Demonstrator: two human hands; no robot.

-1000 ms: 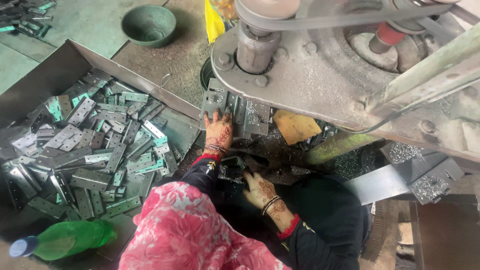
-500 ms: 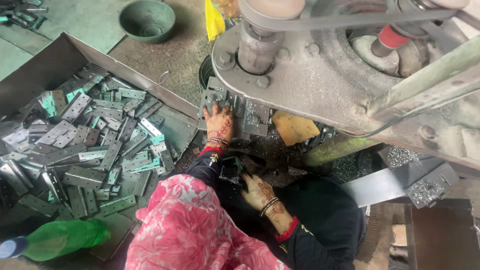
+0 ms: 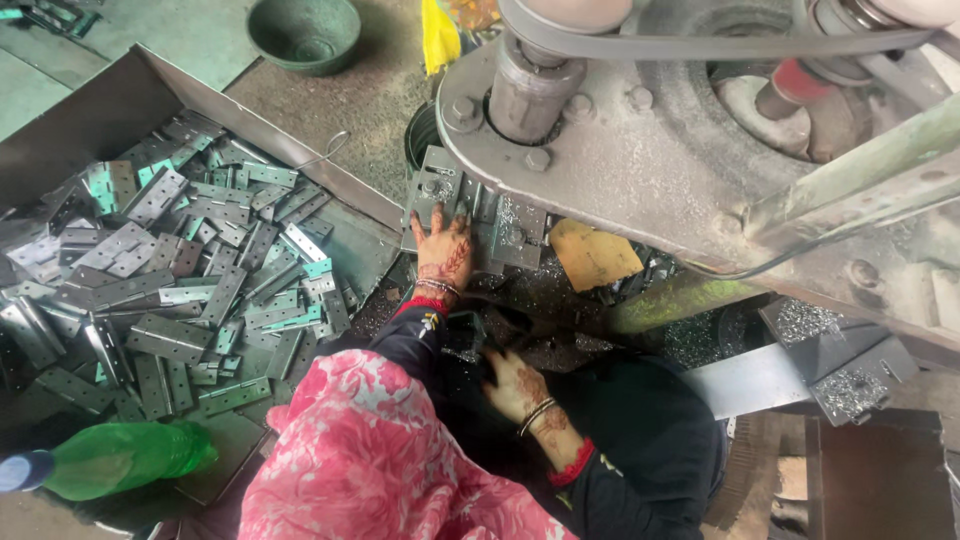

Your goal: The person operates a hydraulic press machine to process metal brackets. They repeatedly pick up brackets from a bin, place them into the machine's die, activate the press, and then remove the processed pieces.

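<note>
Mid-frame, left hand lies fingers spread on a plate under the press; right hand sits below, fingers curled, grip unclear.

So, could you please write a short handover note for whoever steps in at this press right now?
Left hand: flat on the metal hinge plates lying on the press bed, under the big grey machine frame; fingers spread, gripping nothing.
Right hand: lower down, in the dark area near the lap; whether it holds a piece I cannot tell.
Stock: a heap of grey hinge leaves fills the metal tray on the left.
Nearby: green bottle lying at the tray's near corner, green bowl on the floor beyond.
Done and left: a few plates are at the machine; the tray holds many more.
</note>
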